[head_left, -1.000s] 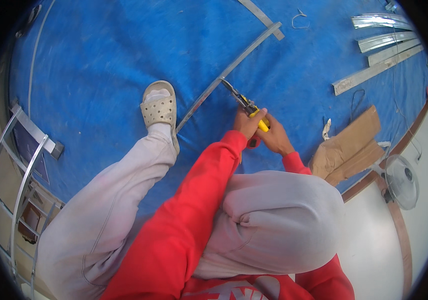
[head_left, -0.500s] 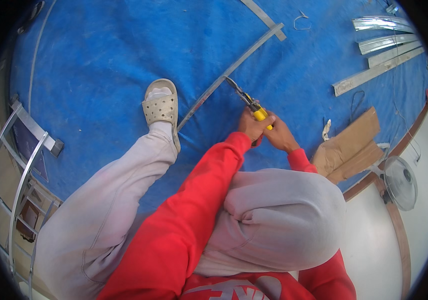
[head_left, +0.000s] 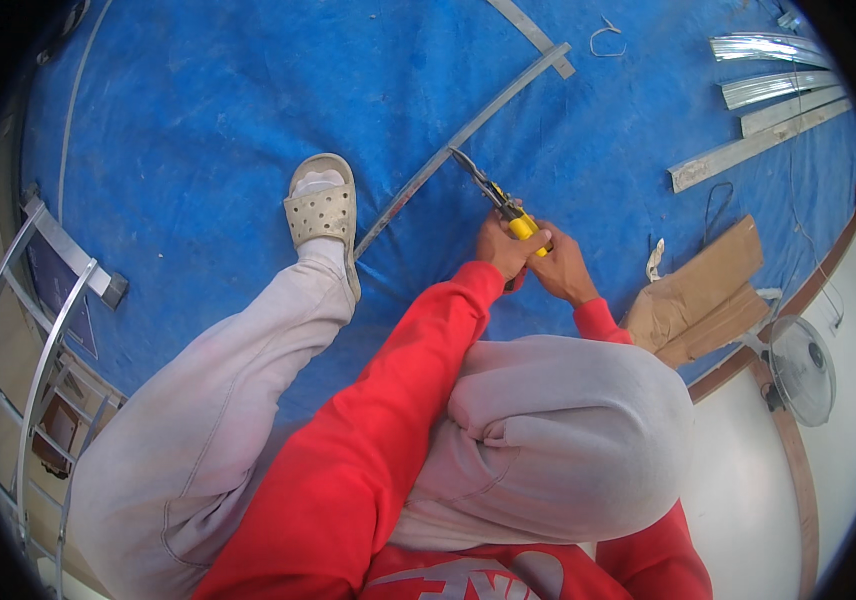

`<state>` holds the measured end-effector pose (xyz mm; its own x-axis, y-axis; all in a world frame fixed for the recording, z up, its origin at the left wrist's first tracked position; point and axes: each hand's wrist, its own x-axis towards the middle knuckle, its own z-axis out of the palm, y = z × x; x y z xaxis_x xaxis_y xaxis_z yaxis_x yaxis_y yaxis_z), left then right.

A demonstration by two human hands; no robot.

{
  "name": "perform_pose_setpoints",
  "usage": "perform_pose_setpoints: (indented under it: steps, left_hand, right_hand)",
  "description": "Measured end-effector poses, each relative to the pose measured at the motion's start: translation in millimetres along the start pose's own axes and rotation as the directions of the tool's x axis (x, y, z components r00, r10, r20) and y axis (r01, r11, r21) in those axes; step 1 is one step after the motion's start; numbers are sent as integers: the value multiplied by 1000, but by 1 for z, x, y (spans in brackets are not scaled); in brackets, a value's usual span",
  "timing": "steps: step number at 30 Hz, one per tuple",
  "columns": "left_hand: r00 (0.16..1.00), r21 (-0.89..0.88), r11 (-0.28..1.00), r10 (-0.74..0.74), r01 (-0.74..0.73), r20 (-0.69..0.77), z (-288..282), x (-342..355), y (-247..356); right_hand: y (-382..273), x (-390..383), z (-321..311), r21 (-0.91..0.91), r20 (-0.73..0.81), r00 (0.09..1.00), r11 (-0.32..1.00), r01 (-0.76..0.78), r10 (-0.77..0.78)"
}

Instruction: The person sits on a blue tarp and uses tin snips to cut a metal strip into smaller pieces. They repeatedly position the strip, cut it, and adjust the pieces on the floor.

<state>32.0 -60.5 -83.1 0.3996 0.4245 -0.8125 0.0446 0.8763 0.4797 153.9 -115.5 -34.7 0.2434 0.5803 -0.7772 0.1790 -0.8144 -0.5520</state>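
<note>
My left hand [head_left: 504, 243] and my right hand [head_left: 562, 266] are closed together around metal snips [head_left: 522, 223] with yellow grips. The snips' jaws reach a long, narrow metal strip [head_left: 490, 110] lying diagonally on the blue sheet [head_left: 178, 120]; whether they bite into it I cannot tell. At its upper end that strip crosses a shorter metal piece [head_left: 521, 23]. My left foot, in a beige perforated slide [head_left: 307, 215], rests beside the strip's lower end. Some of my fingers are hidden behind the grips and each other.
Several metal channels [head_left: 718, 160] lie at upper right, near a wire loop [head_left: 608, 42]. Torn brown cardboard [head_left: 698, 285] and a fan [head_left: 800, 372] are at right, beside a pale wall [head_left: 848, 450]. A curved metal ladder-like frame [head_left: 48, 350] stands at left.
Compared with a second ago, my hands and the snips have shifted slightly toward the upper right, both still gripping. The last half second shows very little movement.
</note>
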Motion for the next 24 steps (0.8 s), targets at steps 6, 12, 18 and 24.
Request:
perform_pose_setpoints:
  steps: [6, 12, 18, 24]
  left_hand:
    - [998, 73, 997, -35, 39, -53, 2, -1, 0]
    - [997, 14, 997, 71, -71, 5, 0, 7, -12]
    - [995, -63, 998, 11, -4, 102, -4, 21, -22]
    - [993, -180, 982, -39, 59, 113, 1, 13, -18]
  right_hand:
    - [-1, 0, 1, 0, -21, 1000, 1000, -8, 8]
    - [-1, 10, 1, -188, 19, 1000, 982, -12, 15]
    - [4, 19, -1, -110, 87, 993, 990, 91, -82]
    - [-12, 12, -9, -151, 142, 986, 982, 112, -90]
